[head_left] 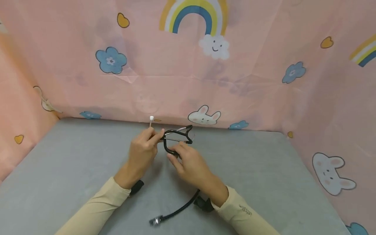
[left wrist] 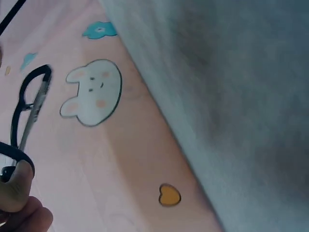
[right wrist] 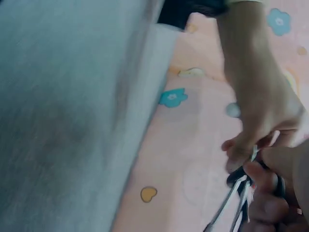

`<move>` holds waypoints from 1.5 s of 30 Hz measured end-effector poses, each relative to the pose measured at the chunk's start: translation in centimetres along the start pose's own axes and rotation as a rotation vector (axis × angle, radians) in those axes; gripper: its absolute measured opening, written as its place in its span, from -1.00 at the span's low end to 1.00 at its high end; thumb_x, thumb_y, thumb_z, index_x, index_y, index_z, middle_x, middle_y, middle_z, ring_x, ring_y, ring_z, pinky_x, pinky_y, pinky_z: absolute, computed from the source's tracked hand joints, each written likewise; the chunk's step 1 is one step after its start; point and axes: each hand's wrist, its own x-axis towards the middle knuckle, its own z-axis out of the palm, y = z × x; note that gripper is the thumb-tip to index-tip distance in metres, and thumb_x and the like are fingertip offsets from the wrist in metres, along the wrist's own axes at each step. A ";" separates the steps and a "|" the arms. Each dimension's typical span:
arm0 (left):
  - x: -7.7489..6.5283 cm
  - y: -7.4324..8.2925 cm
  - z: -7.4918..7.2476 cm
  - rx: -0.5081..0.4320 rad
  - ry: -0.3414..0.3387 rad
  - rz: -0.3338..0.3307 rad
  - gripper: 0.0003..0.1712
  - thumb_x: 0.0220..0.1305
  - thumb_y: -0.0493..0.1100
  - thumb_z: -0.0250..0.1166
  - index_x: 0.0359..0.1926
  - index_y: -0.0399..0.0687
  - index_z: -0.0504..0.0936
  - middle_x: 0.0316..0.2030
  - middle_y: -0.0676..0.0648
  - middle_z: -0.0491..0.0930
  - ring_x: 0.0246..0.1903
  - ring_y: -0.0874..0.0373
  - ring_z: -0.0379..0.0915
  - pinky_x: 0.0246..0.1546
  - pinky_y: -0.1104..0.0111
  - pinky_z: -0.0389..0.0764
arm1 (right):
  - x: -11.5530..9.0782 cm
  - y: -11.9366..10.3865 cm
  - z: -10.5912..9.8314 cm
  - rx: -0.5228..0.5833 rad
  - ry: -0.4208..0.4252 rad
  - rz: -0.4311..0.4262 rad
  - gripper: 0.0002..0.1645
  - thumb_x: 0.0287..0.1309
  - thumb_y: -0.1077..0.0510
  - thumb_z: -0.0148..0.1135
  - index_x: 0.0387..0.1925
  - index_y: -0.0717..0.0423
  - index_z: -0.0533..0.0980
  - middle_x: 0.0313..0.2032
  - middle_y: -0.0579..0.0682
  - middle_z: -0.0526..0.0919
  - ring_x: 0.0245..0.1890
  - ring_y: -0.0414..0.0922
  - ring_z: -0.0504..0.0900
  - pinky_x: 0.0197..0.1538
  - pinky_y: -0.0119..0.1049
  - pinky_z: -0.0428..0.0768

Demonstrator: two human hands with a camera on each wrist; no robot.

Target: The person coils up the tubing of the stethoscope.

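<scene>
Both hands hold a black tube-like frame [head_left: 176, 132] with thin silver rods [head_left: 175, 140], up off the table near its far edge. My left hand [head_left: 143, 148] pinches its left end between thumb and fingers. A thin stem with a white tip [head_left: 151, 117] sticks up above that hand. Lower down, my right hand [head_left: 192, 163] grips the curved black part. In the left wrist view the black loop [left wrist: 15, 121] shows a silver rod along it. A black flexible tube [head_left: 182, 209] with a silvery end [head_left: 155, 221] hangs below the right wrist; where it joins is hidden.
A grey table [head_left: 73, 169] spreads under the hands. Pink patterned cloth [head_left: 164, 85] rises behind it and at both sides. Dark straps [head_left: 203, 204] sit at the wrists.
</scene>
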 end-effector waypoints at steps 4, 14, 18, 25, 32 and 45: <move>-0.5 0.6 0.0 0.048 -0.063 0.113 -0.69 0.00 -0.55 0.28 -0.26 -0.20 0.76 -0.52 -0.06 0.46 -0.57 0.13 0.36 -0.68 0.44 0.36 | 0.3 0.3 -0.5 0.164 0.045 0.108 -0.74 0.25 0.05 0.19 -0.14 0.10 0.64 -0.38 -0.10 0.59 -0.50 -0.29 0.40 -0.43 -0.48 0.43; -0.8 1.4 0.1 -0.049 -0.158 0.073 -0.70 -0.03 -0.18 0.47 -0.21 -0.16 0.73 -0.40 -0.01 0.54 -0.46 0.16 0.37 -0.55 0.48 0.46 | 0.7 2.1 -2.0 0.388 -0.022 0.302 -0.77 0.25 0.03 0.16 -0.21 0.02 0.66 -0.34 -0.08 0.63 -0.45 -0.20 0.43 -0.42 -0.42 0.46; -0.7 1.0 0.3 -0.114 -0.165 0.105 -0.69 0.00 -0.14 0.45 -0.18 -0.15 0.73 -0.35 0.00 0.61 -0.40 0.17 0.43 -0.47 0.49 0.52 | 0.8 2.9 -2.8 0.320 -0.039 0.261 -0.80 0.26 0.03 0.17 -0.20 -0.03 0.65 -0.37 -0.12 0.58 -0.53 -0.20 0.39 -0.46 -0.41 0.42; -0.6 0.7 0.6 -0.216 -0.192 0.173 -0.70 0.01 -0.12 0.45 -0.20 -0.14 0.75 -0.33 0.00 0.64 -0.35 0.17 0.47 -0.42 0.49 0.54 | 0.9 4.2 -4.0 0.206 -0.078 0.118 -0.77 0.25 0.10 0.16 -0.07 -0.05 0.59 -0.31 -0.15 0.53 -0.54 -0.26 0.30 -0.46 -0.43 0.37; -0.6 0.6 0.7 -0.387 -0.203 0.187 -0.65 -0.09 -0.20 0.51 -0.19 -0.15 0.75 -0.38 0.00 0.61 -0.38 0.21 0.44 -0.43 0.50 0.46 | 0.9 5.6 -4.6 0.125 -0.136 0.036 -0.77 0.30 0.14 0.08 -0.04 0.04 0.53 -0.16 -0.07 0.59 -0.29 -0.24 0.53 -0.22 -0.38 0.54; -0.3 1.4 0.7 -0.634 -0.128 0.227 -0.62 -0.23 -0.33 0.56 -0.25 -0.26 0.74 -0.42 -0.06 0.63 -0.48 0.24 0.49 -0.48 0.58 0.48 | 0.8 7.3 -4.0 0.357 -0.017 0.015 -0.84 0.17 0.16 0.21 -0.22 -0.08 0.65 -0.34 -0.14 0.65 -0.53 -0.32 0.49 -0.46 -0.45 0.48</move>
